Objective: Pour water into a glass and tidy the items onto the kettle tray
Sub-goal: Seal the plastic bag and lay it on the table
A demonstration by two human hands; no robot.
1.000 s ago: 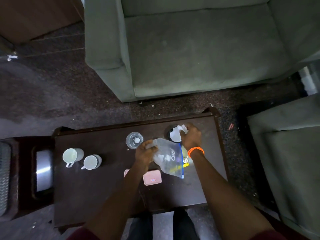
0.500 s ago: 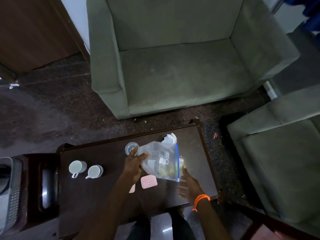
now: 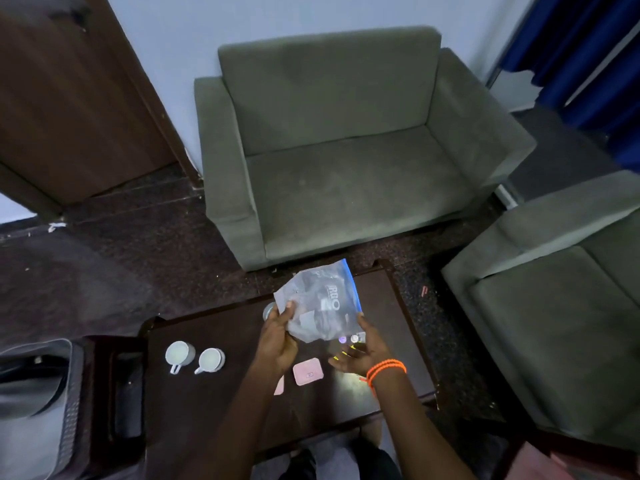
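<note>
Tidying step: left hand [image 3: 277,344] pinches the clear bag [image 3: 320,303] above the bench [image 3: 214,403]; right hand [image 3: 363,351] open beneath (grip empty). Next: likely set it down.

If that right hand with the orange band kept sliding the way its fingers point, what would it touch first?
Probably the plastic bag: the right hand points up and left at its lower corner, which the left hand holds. Depth is unclear; it may already touch.
</note>
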